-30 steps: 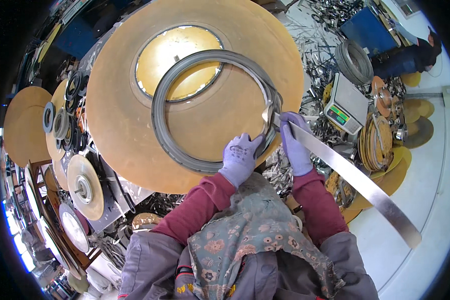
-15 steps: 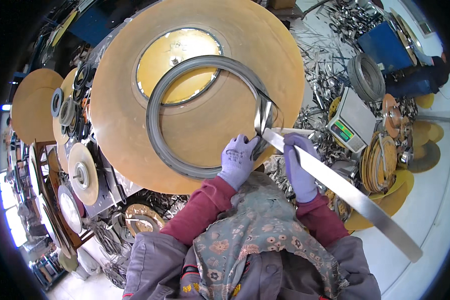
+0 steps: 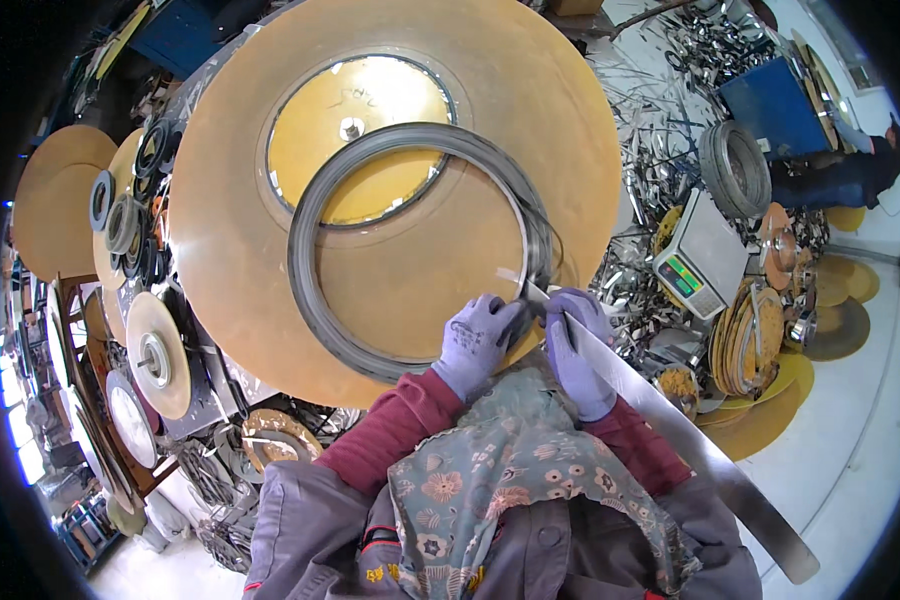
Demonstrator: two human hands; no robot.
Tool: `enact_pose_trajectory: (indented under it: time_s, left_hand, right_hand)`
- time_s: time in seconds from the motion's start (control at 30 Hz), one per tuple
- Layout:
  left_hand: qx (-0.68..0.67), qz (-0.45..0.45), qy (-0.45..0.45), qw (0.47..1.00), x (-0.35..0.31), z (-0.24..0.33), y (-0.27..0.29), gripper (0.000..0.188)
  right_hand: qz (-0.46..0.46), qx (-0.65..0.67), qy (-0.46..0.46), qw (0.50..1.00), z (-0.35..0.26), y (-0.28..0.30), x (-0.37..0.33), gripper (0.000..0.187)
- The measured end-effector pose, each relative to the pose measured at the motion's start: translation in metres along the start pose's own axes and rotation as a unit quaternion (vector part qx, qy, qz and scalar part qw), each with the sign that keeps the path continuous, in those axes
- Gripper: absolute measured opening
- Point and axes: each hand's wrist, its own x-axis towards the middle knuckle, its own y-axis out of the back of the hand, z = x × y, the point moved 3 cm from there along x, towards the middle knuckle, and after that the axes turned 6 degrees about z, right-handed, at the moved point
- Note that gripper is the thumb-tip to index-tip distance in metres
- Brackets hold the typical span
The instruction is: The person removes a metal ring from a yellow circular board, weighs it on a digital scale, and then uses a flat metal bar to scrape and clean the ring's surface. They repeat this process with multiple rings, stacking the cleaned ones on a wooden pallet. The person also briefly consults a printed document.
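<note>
A coil of grey metal strip (image 3: pixel 307 255) lies on a large tan round disc (image 3: pixel 230 270) in front of me. My left hand (image 3: pixel 478 340), in a lavender glove, is closed on the coil's near right rim. Close beside it, my right hand (image 3: pixel 578 345), gloved alike, grips a wide shiny metal strip (image 3: pixel 660 405) near its upper end. That end meets the coil's right side, while the rest slants down past my right forearm. A small whitish piece, like tape (image 3: pixel 508 274), sticks out at the coil's inner edge.
Several smaller discs (image 3: pixel 158 355) and dark coils (image 3: pixel 120 225) crowd the left. On the right are loose metal scraps (image 3: pixel 660 150), a digital scale (image 3: pixel 705 250), a wire-like coil (image 3: pixel 735 170), a blue box (image 3: pixel 778 105) and stacked yellowish discs (image 3: pixel 750 345). Another person's dark clothing (image 3: pixel 840 180) shows at far right.
My right hand has moved left, closer to my left hand. The strip's free end has swung downward, and the crossed bands at the coil's right side no longer stand out. The view has shifted slightly.
</note>
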Motion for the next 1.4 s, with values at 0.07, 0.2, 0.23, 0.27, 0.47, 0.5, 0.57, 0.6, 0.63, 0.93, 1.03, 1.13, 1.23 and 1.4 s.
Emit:
enact_pose_trajectory:
  time_s: [0.07, 0.2, 0.23, 0.27, 0.47, 0.5, 0.57, 0.6, 0.63, 0.93, 1.03, 1.13, 1.23, 1.4]
  left_hand:
    - [-0.019, -0.01, -0.013, 1.0, 0.005, 0.001, 0.005, 0.021]
    - [0.025, -0.121, 0.024, 0.992, 0.021, 0.001, -0.002, 0.016]
    - [0.028, -0.109, 0.015, 0.994, 0.025, 0.002, -0.004, 0.015]
    - [0.033, -0.098, 0.009, 0.995, 0.029, 0.002, -0.006, 0.014]
    - [-0.014, -0.064, 0.046, 0.997, 0.043, -0.001, -0.005, 0.072]
    - [-0.021, -0.036, 0.02, 0.999, 0.048, 0.001, -0.001, 0.077]
    - [-0.02, 0.004, -0.016, 1.0, 0.059, 0.001, 0.008, 0.089]
    - [-0.006, 0.003, -0.03, 1.0, 0.065, 0.0, 0.012, 0.094]
    - [0.007, -0.009, -0.042, 0.999, 0.072, -0.002, 0.015, 0.099]
    - [0.035, -0.069, -0.087, 0.993, 0.097, -0.015, 0.028, 0.129]
    - [0.02, -0.059, -0.073, 0.995, 0.098, -0.018, 0.028, 0.135]
    - [0.023, -0.067, -0.067, 0.995, 0.099, -0.021, 0.026, 0.134]
    - [0.013, -0.068, -0.068, 0.995, 0.099, -0.022, 0.026, 0.134]
    - [0.016, -0.076, -0.059, 0.995, 0.102, -0.021, 0.027, 0.134]
  right_hand:
    - [0.007, -0.014, -0.023, 1.0, -0.001, -0.009, 0.009, 0.012]
    - [-0.039, -0.032, -0.021, 0.999, -0.006, -0.007, 0.034, 0.009]
    - [-0.072, -0.044, -0.006, 0.996, -0.008, -0.002, 0.042, 0.009]
    - [-0.058, -0.027, -0.024, 0.998, -0.01, 0.005, 0.047, 0.014]
    - [0.06, 0.15, -0.065, 0.985, 0.016, 0.019, 0.102, 0.012]
    - [0.06, 0.227, -0.091, 0.968, 0.024, 0.01, 0.109, 0.013]
    - [0.038, 0.287, -0.137, 0.947, 0.037, -0.007, 0.118, 0.013]
    - [0.033, 0.231, -0.095, 0.968, 0.039, -0.012, 0.123, 0.013]
    - [0.023, 0.186, -0.054, 0.981, 0.039, -0.017, 0.126, 0.012]
    - [-0.189, 0.107, 0.061, 0.974, 0.024, -0.015, 0.158, 0.015]
    - [-0.26, 0.179, -0.168, 0.934, 0.032, -0.02, 0.172, 0.016]
    - [-0.281, 0.212, -0.188, 0.917, 0.031, -0.025, 0.18, 0.017]
    - [-0.286, 0.109, -0.013, 0.952, 0.024, -0.027, 0.183, 0.019]
    - [-0.297, 0.199, -0.167, 0.919, 0.035, -0.035, 0.185, 0.015]
